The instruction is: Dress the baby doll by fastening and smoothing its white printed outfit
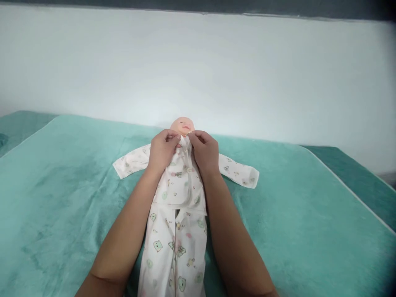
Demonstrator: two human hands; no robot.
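Note:
A baby doll (183,125) lies on its back, its head toward the wall. It wears a white baby shirt (177,183) with small printed animals, its sleeves spread out to both sides. Matching trousers (163,247) cover the legs and run out of view at the bottom. My left hand (163,149) pinches the shirt's collar on the left of the doll's neck. On the other side of the neck, my right hand (204,150) pinches the collar too. The doll's own hands do not show past the sleeve cuffs.
A green towel-like cloth (293,222) is spread under the doll, with a pale edge at the right. Darker green fabric (349,175) shows beyond that edge. A white wall (198,70) rises right behind the doll's head.

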